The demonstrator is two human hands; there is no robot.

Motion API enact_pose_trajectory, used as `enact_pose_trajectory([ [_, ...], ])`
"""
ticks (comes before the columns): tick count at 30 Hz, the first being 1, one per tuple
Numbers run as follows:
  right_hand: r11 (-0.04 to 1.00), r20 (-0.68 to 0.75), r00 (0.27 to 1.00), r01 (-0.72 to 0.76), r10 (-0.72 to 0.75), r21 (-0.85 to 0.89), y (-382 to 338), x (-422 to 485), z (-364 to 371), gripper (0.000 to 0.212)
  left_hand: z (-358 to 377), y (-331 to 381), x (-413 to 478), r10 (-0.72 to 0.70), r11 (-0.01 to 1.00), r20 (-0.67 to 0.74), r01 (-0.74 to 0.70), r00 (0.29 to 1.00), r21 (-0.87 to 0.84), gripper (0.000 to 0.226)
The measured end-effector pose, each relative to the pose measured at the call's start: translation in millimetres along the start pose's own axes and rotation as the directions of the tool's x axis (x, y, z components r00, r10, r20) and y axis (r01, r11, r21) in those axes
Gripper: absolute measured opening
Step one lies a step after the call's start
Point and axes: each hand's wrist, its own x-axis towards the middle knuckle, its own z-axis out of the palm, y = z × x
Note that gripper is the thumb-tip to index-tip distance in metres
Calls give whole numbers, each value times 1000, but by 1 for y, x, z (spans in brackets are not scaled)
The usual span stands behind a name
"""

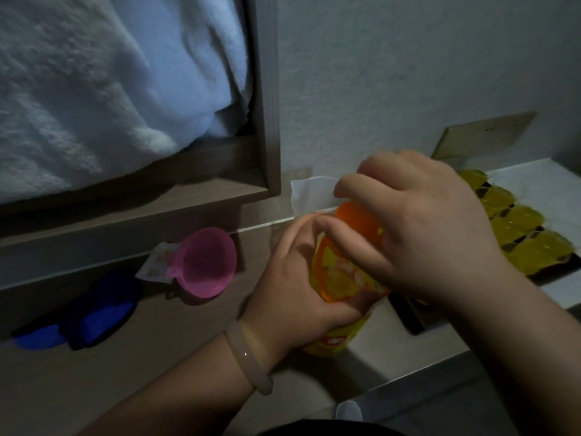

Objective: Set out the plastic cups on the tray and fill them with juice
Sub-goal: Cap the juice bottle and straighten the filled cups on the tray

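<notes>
Lower centre of frame: left hand (301,278), a pale bangle at its wrist, wrapped tight around the yellow plastic juice bottle (338,316), which stands on the grey counter with its long axis near upright, neck tipped slightly toward upper right. Centre right: right hand (418,228) curled over the orange screw cap (358,220); risk, as judged, of juice spilling if the bottle is squeezed or tilted while uncapped. Right edge: dark tray (405,313) holding filled clear plastic cups (515,221).
</notes>
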Motion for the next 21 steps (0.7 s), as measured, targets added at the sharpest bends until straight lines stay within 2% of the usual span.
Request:
enact_pose_trajectory([
  [7, 973, -7, 978, 210, -211, 93, 36, -11, 2, 36, 11, 3, 15, 61, 998, 27, -61, 998, -5, 86],
  [14, 925, -127, 936, 346, -329, 158, 51, -7, 11, 28, 15, 3, 21, 116, 993, -5, -116, 993, -7, 86],
  [21, 934, -87, 958, 286, -274, 212, 51, 1, 18, 32, 18, 4, 27, 125, 992, 39, -125, 991, -8, 83],
])
